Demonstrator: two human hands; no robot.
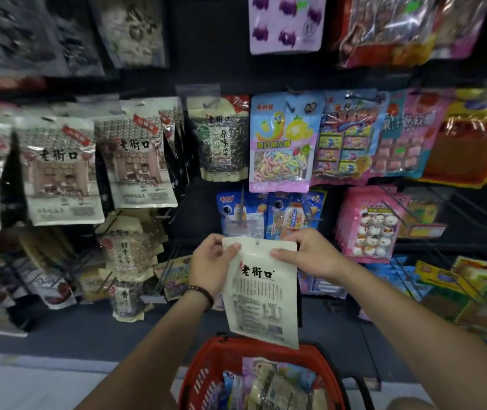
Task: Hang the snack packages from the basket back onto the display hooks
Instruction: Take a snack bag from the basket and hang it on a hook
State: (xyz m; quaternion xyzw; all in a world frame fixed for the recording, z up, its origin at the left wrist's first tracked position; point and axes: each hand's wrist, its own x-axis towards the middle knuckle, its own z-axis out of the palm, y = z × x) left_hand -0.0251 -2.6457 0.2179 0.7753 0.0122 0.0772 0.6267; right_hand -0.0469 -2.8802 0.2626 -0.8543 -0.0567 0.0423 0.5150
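A cream snack package (263, 294) with black lettering and a printed back faces me, held upright above the basket. My left hand (211, 266) pinches its top left corner and my right hand (302, 253) pinches its top right corner. Its hang hole sits at the top middle, between my hands. Below, a red plastic basket (206, 365) holds several more snack packages (268, 386). Matching cream packages (135, 155) hang on display hooks to the upper left. A bare stretch of black display panel (195, 208) lies just above my left hand.
Rows of hanging snacks fill the rack: a seed bag (221, 140), a blue-and-pink candy bag (282, 143), pink marshmallow packs (372, 226). Boxed goods (472, 291) are stacked low on the right. Several thin black hooks (162, 276) jut out at lower left. Grey floor lies beside the basket.
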